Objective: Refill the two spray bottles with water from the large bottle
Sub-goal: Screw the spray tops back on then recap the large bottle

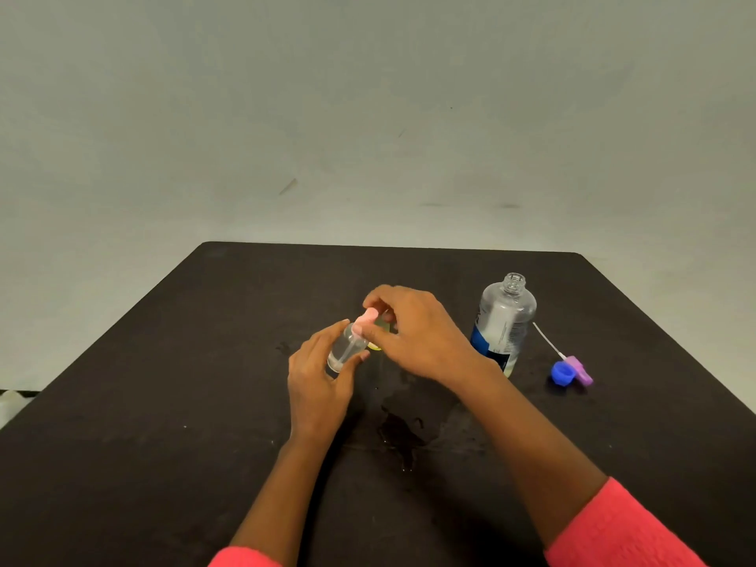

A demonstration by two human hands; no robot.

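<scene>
A dark, matte table (172,403) with rounded far corners is set against a pale wall. An uncapped large bottle (502,321), clear with a blue and white label, is stood upright on the right half. Just to its right, a blue cap (561,374) and a purple spray head (581,369) with a white dip tube are laid touching each other. A wet patch (403,433) is seen near the centre of the table.

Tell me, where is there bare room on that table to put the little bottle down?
The table's left half, left of the left hand, is bare. Crowded: the right, by the large bottle, blue cap and purple sprayer. A wet patch lies between the forearms.
</scene>
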